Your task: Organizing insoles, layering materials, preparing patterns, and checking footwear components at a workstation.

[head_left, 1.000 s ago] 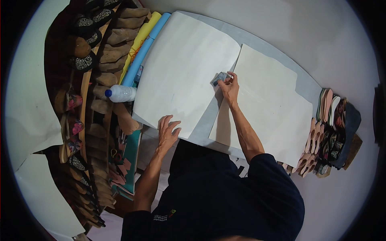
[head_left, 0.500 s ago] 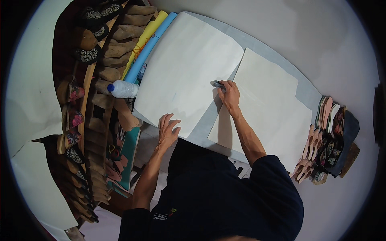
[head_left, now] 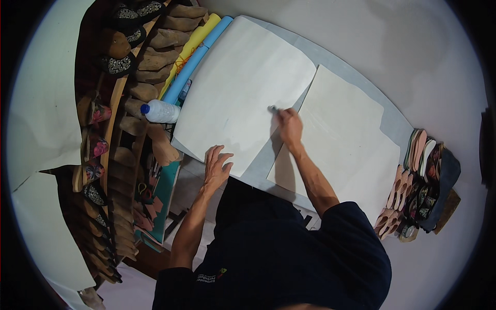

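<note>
A large white sheet (head_left: 227, 88) covers the left part of the grey worktable (head_left: 258, 164). Beside it, past a narrow gap, lies a second pale sheet (head_left: 343, 124). My right hand (head_left: 291, 128) is closed round a small grey tool (head_left: 273, 109) over the right edge of the left sheet; only its tip shows, and I cannot tell its exact kind. Near the lower edge of that same sheet is my left hand (head_left: 216, 166), fingers apart and slightly bent, with nothing in them.
At the table's left side stand a water bottle (head_left: 161, 112), a blue roll (head_left: 194, 70) and a yellow roll (head_left: 199, 37). Further left, racks hold wooden shoe lasts (head_left: 155, 60) and shoes (head_left: 118, 64). Several pink shoes (head_left: 395, 188) line the right end.
My right hand has shifted slightly left with the grey tool, turning a little. My left hand stays almost where it was. The whole view has tilted slightly.
</note>
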A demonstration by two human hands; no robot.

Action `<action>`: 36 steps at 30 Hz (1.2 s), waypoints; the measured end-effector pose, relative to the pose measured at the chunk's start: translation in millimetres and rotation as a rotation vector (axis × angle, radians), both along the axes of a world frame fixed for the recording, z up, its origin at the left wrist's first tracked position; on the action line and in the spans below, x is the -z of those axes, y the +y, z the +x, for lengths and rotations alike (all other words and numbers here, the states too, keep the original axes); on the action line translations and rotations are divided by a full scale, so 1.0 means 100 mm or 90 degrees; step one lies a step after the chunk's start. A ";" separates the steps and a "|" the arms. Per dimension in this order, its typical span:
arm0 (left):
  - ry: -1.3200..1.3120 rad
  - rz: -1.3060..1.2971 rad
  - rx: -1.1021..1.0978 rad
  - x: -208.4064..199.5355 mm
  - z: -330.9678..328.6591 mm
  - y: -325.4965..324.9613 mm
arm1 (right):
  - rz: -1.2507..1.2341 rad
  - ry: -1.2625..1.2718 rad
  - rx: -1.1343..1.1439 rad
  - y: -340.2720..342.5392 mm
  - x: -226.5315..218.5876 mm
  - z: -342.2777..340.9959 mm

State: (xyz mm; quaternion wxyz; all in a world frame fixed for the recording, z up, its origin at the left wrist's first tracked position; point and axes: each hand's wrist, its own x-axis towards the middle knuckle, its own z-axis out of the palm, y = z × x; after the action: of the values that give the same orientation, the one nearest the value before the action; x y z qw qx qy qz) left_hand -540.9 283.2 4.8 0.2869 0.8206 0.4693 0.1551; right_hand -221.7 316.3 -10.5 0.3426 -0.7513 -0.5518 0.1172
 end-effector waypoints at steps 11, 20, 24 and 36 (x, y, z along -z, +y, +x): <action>0.006 -0.007 0.023 0.01 0.00 0.03 | -0.013 -0.048 -0.031 0.30 0.19 0.56; 0.014 -0.003 0.029 0.02 -0.03 0.02 | 0.095 -0.117 -0.180 0.07 0.40 0.21; 0.008 -0.002 0.046 0.01 0.01 0.00 | 0.070 -0.121 0.088 0.40 0.21 0.90; 0.028 0.037 0.072 0.04 0.14 -0.04 | 0.078 -0.081 0.047 0.42 -0.07 0.85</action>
State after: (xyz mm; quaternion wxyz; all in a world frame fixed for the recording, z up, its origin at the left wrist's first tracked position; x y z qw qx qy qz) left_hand -526.5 278.9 1.1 0.2610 0.8570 0.4235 0.1343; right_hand -136.6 358.3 -3.7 0.3561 -0.7547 -0.5506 0.0229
